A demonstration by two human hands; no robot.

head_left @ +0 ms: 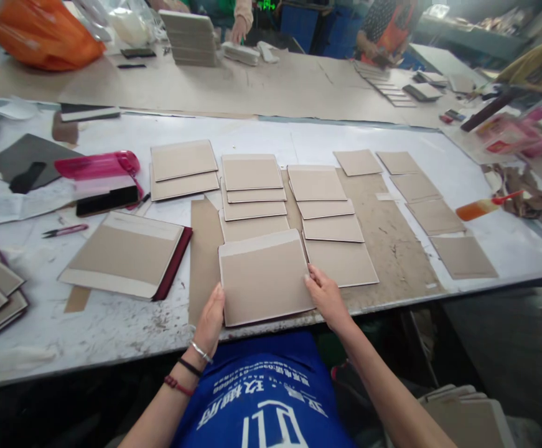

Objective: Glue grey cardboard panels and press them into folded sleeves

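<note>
A flat beige board panel [266,280] with a paler strip along its far edge lies at the table's front edge, slightly tilted. My left hand [211,318] grips its left edge, the fingers partly hidden beneath it. On the opposite side, my right hand [325,295] pinches the right edge between thumb and fingers. Beyond the panel, similar pieces overlap in a middle column [252,172] and in another column [317,183] to its right. Brown sheeting [392,249] lies under part of these rows.
A larger beige panel with a dark red edge [172,264] lies left, near small snips [65,231] and a pink case [98,165]. More panels [464,256] line the right, beside an orange-bladed scraper [478,208]. Co-workers' hands [239,30] show at the far table.
</note>
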